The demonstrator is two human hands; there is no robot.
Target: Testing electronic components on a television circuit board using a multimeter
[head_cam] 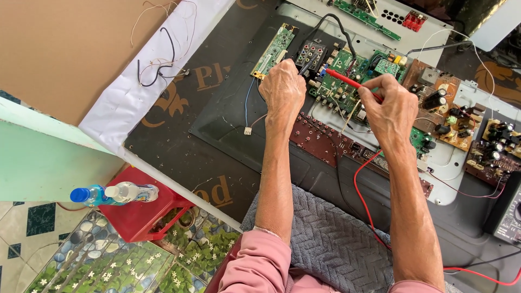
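My left hand grips a black test probe whose tip touches the green main circuit board. My right hand holds a red test probe, its tip resting on the same board near the left probe. A red lead runs from my right hand down across my lap. The board lies inside an opened flat screen chassis on the work surface.
A brown power board with capacitors sits right of the green board. A multimeter lies at the right edge. A narrow green board lies left. A red stool with two plastic bottles stands lower left, above patterned floor tiles.
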